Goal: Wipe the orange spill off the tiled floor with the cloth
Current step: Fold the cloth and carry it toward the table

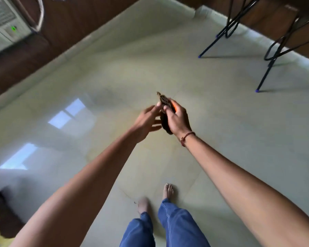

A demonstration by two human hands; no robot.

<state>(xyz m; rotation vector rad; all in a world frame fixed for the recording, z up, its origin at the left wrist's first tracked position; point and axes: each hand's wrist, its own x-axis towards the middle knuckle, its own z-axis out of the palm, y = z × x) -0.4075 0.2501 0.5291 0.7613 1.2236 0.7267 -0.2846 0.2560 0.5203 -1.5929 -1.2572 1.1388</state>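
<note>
I stand over a pale tiled floor (pixel 221 139) with both arms stretched out in front. My right hand (pixel 177 120) is closed around a dark brown cloth (pixel 165 120), which bunches between the two hands and sticks up above the fingers. A small bright orange patch (pixel 175 106) shows at the right hand's fingers, beside the cloth. My left hand (pixel 147 120) is at the cloth's left side, fingers spread, fingertips touching its upper edge. No distinct orange spill shows on the floor; faint yellowish streaks (pixel 96 154) lie under my arms.
Black metal furniture legs with blue feet (pixel 257 90) stand at the upper right. A dark wooden wall base (pixel 34 59) runs along the upper left, with a white appliance (pixel 5 24) in the corner. My bare feet (pixel 168 190) are on the tiles below.
</note>
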